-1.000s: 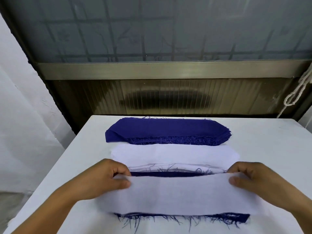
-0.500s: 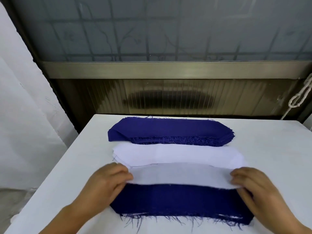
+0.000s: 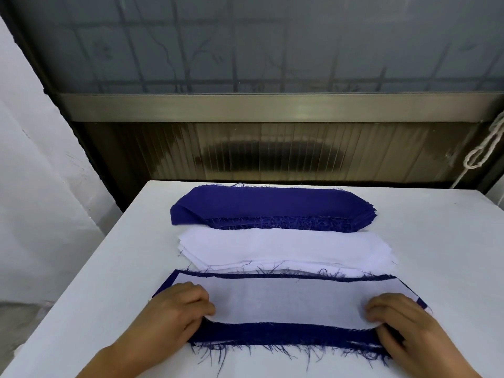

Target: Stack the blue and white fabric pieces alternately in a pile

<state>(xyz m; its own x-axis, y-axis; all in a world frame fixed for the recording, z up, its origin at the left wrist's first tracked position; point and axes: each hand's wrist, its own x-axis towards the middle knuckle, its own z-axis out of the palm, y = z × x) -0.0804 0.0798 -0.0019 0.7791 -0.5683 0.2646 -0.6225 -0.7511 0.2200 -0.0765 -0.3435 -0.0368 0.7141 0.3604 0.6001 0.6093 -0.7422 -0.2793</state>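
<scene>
Low in the frame, the left hand [image 3: 177, 309] and right hand [image 3: 401, 320], well apart, pinched the ends of a white piece [image 3: 289, 301] lying on the blue-edged pile [image 3: 283, 335]; above lay white stack [image 3: 286, 248], then blue stack [image 3: 270, 205].

— What carries everything here?

— A white desk [image 3: 425, 241], its far edge against a wall with a ribbed panel.

— And what lies on it?

— Three lots of fabric, in a row from far to near. Farthest, a blue fabric stack [image 3: 270, 207], frayed along its near edge. Just beside it, nearer, a white fabric stack [image 3: 283, 248], its layers fanned slightly at the ends.

— The nearest?

— A mixed pile [image 3: 286, 334]: blue fabric with loose threads trailing onto the desk, and a white piece [image 3: 289, 301] on top, leaving a blue band showing along the near side.
</scene>
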